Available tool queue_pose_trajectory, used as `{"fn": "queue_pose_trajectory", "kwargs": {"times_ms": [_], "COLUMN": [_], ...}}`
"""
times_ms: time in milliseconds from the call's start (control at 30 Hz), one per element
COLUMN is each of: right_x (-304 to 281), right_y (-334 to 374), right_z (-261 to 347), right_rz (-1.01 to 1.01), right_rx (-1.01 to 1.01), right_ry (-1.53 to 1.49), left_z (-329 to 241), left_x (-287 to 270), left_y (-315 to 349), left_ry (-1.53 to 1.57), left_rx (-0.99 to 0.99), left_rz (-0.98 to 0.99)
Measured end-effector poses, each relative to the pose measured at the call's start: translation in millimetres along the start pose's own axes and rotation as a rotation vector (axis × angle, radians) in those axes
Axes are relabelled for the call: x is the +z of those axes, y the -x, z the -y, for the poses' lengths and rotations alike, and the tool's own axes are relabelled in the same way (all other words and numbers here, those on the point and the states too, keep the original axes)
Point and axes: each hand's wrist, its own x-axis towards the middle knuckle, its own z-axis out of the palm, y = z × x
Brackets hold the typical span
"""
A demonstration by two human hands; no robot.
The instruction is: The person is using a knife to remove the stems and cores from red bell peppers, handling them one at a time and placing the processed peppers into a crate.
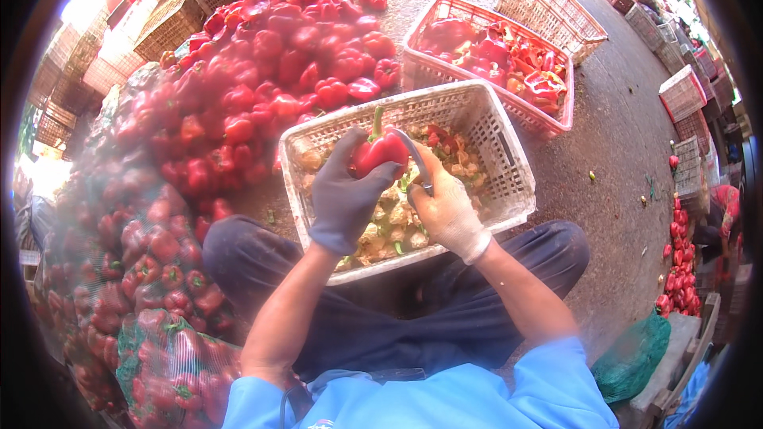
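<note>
Above a white plastic crate (513, 167) between my knees, my left hand (347, 195), in a dark grey glove, is closed around a red bell pepper (379, 153). Its green stem points up and away from me. My right hand (447, 210) wears a white and orange glove and grips a small knife (412, 149) with a thin, dark, curved blade. That blade lies against the pepper's right side; most of its handle is hidden by my fingers. Pale pepper cores (393, 230) with seeds and green stems cover the crate's bottom.
A big heap of red peppers (270, 71) spreads at the far left, beside mesh sacks of peppers (179, 365). Beyond my crate stands a red crate (568, 103) of cut peppers, with an openwork crate (548, 12) behind. At right, another person (723, 210) is near scattered peppers.
</note>
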Motion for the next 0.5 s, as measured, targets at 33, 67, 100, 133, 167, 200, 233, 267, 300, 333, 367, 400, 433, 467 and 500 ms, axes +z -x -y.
{"fn": "queue_pose_trajectory", "kwargs": {"times_ms": [33,67,100,133,167,200,233,267,300,333,367,400,433,467,500], "right_x": [3.0,5.5,7.5,9.2,10.8,13.1,16.8,18.6,19.9,22.3,25.6,27.1,22.3,17.5,10.9], "right_y": [-0.3,-1.5,-3.0,-4.9,-6.7,-8.9,-11.8,-12.5,-11.7,-6.3,-1.9,4.3,4.9,7.8,8.8], "right_z": [-2.0,-0.7,2.7,7.0,8.1,9.2,8.6,4.7,0.8,-11.3,-17.9,-22.6,-27.3,-28.8,-30.6], "right_rz": [-0.02,0.006,0.011,0.016,0.015,0.016,0.015,0.037,0.06,0.107,0.16,0.13,0.133,0.142,0.144], "right_rx": [-0.049,0.008,0.022,0.036,0.053,0.07,0.088,0.112,0.14,0.175,0.207,0.162,0.194,0.233,0.269], "right_ry": [0.013,0.032,0.061,0.091,0.092,0.092,0.061,0.084,0.109,0.186,0.262,0.266,0.261,0.248,0.242], "left_z": [1.6,5.6,11.7,15.1,13.8,11.0,6.7,-1.6,-1.5,-1.3,-1.4,-4.0,2.5,-7.8,-18.6], "left_x": [1.8,0.0,-1.7,-3.4,-2.7,-1.7,-1.7,-2.7,-2.6,-2.4,-4.5,-9.6,-12.9,-15.8,-16.9], "left_y": [-0.9,-0.7,-0.6,-0.3,-0.3,-0.5,-0.9,-2.3,-5.1,-8.7,-12.1,-14.6,-20.5,-22.1,-25.7], "left_ry": [-0.03,-0.127,-0.225,-0.324,-0.324,-0.326,-0.327,-0.339,-0.185,-0.03,0.121,0.185,0.15,0.216,0.29], "left_rx": [0.035,0.133,0.23,0.327,0.342,0.356,0.37,0.336,0.225,0.114,0.004,-0.035,-0.003,-0.067,-0.125], "left_rz": [-0.014,-0.037,-0.059,-0.081,-0.093,-0.105,-0.118,-0.101,-0.111,-0.121,-0.136,-0.119,-0.169,-0.177,-0.18]}}
